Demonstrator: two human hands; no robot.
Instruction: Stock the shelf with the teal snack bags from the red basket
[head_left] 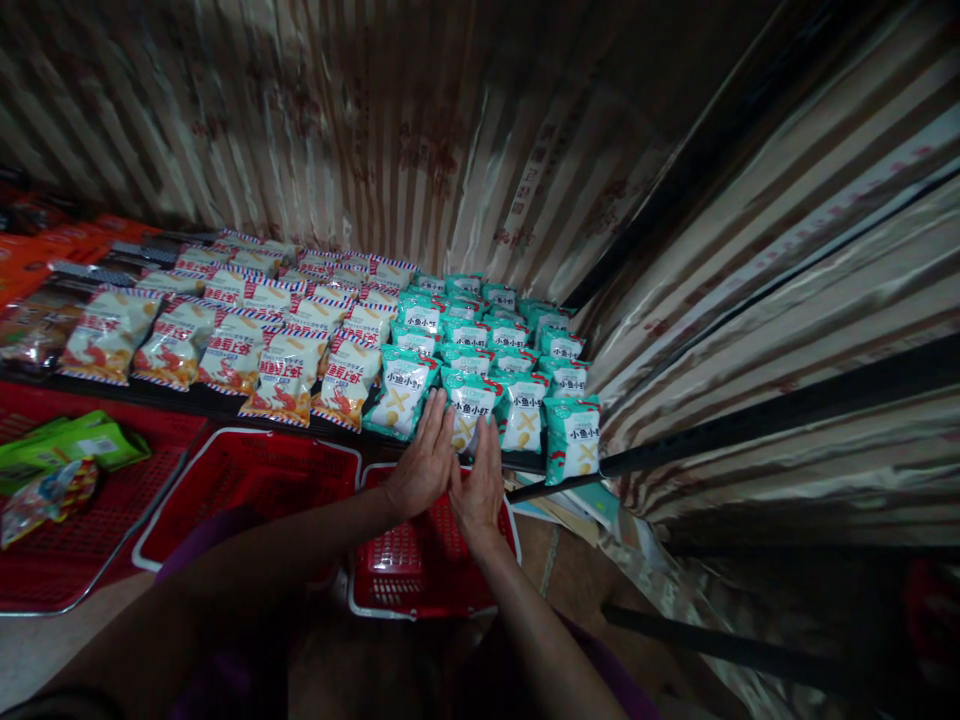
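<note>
Rows of teal-and-white snack bags (pixel 520 418) stand on a dark shelf in front of me. My left hand (pixel 424 462) lies against the left side of one front-row snack bag (pixel 472 398), fingers stretched out. On that bag's lower right rests my right hand (pixel 477 495), also with straight fingers. The two hands nearly meet at the palms, and they hide the lower part of the bag. Another teal bag (pixel 403 395) stands just left of my left hand. At the right end of the front row is one more teal bag (pixel 573 440).
White-and-orange snack bags (pixel 285 375) fill the shelf's middle, with orange packs (pixel 30 262) farther left. Red baskets (pixel 401 590) stand below the shelf; the left one holds a green packet (pixel 82 440). Striped sheeting (pixel 420 150) hangs behind, and a dark metal bar (pixel 675 440) runs along the right.
</note>
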